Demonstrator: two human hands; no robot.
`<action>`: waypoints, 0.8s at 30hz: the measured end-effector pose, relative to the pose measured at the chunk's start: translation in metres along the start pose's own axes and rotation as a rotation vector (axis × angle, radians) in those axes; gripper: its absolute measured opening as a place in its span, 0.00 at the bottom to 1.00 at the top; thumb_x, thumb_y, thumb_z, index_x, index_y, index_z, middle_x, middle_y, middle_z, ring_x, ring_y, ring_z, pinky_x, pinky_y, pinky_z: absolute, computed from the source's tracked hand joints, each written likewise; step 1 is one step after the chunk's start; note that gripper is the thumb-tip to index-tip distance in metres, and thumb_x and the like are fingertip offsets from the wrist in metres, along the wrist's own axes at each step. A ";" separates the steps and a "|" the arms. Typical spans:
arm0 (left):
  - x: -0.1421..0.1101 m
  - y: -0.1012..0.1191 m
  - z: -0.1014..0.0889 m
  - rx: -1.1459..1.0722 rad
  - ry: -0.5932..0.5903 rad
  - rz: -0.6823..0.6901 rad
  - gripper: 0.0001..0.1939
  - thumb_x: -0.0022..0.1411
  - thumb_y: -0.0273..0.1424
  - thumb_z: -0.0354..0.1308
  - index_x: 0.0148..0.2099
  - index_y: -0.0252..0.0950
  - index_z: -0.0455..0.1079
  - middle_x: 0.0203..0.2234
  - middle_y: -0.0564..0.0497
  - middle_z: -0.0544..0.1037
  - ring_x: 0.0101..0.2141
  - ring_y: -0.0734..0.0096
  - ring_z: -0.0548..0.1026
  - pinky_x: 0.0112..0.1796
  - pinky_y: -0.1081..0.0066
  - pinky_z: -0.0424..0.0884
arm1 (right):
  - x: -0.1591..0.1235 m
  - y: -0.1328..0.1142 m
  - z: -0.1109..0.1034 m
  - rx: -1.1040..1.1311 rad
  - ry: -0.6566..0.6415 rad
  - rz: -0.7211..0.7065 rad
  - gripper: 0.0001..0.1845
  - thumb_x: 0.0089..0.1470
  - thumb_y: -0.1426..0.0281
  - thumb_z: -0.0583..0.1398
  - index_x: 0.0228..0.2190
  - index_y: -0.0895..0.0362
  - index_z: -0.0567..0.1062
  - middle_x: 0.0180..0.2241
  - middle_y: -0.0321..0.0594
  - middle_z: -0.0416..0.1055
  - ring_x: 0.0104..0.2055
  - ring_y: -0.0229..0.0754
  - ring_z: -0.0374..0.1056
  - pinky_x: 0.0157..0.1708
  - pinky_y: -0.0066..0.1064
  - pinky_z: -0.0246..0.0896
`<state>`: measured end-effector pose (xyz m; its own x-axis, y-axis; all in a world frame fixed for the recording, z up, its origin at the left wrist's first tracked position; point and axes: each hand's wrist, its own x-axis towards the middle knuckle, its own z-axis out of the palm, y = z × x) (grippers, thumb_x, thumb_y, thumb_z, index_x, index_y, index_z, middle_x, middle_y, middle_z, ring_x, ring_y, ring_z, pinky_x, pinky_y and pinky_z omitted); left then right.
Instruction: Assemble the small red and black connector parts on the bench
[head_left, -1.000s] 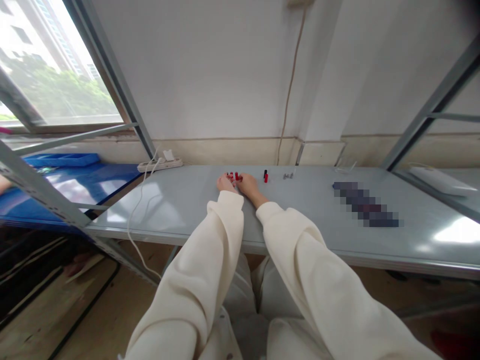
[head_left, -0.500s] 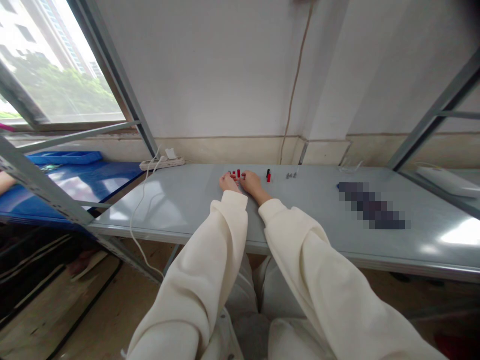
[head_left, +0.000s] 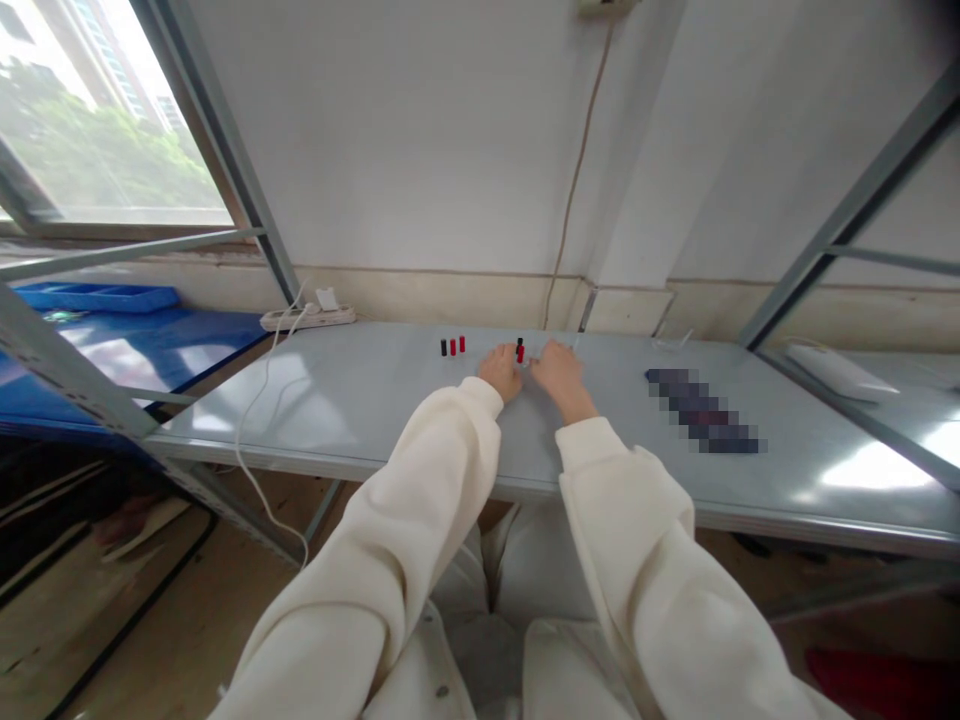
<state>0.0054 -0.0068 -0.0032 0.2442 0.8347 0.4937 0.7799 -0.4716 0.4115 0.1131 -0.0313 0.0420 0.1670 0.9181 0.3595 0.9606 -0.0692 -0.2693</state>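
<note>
My left hand (head_left: pixel 501 372) is over the grey table, its fingers curled right beside a small red cylinder (head_left: pixel 521 355) and a small black cylinder (head_left: pixel 520 342). Whether it touches them I cannot tell. Just to the right of this pair is my right hand (head_left: pixel 559 372), thumb and fingers bent together toward the left; anything pinched there is too small to make out. Farther left, a black cylinder (head_left: pixel 443 347) stands in a row with a red cylinder (head_left: pixel 453 347) and another red cylinder (head_left: pixel 462 344).
The grey table (head_left: pixel 337 400) runs along the wall. A power strip (head_left: pixel 311 317) with a white cable lies at its back left. To the right are a blurred dark object (head_left: pixel 701 410) and a clear item (head_left: pixel 673 343). A blue tray (head_left: pixel 97 297) sits beyond the left frame post.
Both hands have moved right, away from the left group of cylinders to the red and black pair. The row on the left is now uncovered. My view has shifted slightly right.
</note>
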 end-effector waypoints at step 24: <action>0.014 -0.001 -0.005 -0.124 0.055 -0.028 0.06 0.52 0.22 0.52 0.33 0.36 0.66 0.33 0.46 0.71 0.36 0.65 0.68 0.41 0.66 0.61 | 0.017 0.017 0.028 0.060 -0.137 0.055 0.19 0.48 0.67 0.55 0.42 0.63 0.68 0.42 0.54 0.68 0.47 0.48 0.64 0.41 0.35 0.58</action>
<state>0.0054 0.0039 0.0071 0.1886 0.8330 0.5202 0.7081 -0.4823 0.5157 0.1258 -0.0060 0.0180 0.1830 0.9585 0.2189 0.9351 -0.1009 -0.3398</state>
